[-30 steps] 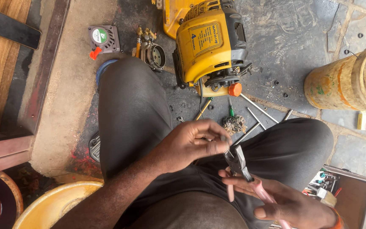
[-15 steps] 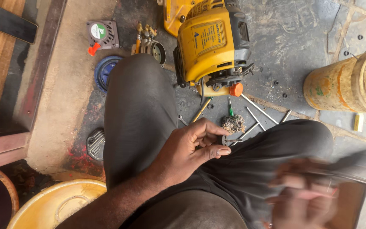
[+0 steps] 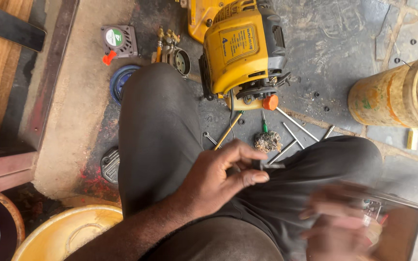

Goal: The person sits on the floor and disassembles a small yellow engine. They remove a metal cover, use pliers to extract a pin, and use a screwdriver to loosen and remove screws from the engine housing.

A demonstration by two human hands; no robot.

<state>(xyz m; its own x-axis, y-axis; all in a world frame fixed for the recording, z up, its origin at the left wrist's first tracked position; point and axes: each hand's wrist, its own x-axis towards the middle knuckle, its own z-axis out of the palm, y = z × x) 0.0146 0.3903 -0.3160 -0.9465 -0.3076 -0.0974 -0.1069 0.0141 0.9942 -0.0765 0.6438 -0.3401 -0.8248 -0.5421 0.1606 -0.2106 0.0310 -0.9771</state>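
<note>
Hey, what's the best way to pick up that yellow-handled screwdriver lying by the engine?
Probably grip the yellow-handled screwdriver by its handle, reaching from above beside the knee; it lies flat and slanted on the stone floor, its upper end tucked under the yellow engine.

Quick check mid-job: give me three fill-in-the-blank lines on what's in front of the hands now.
1. The small engine on the floor is ____ in colour.
2. The cap at the engine's lower edge is ____.
3. The left hand rests over the person's ____, while the right hand is blurred.

Missing words: yellow; orange; lap
</note>
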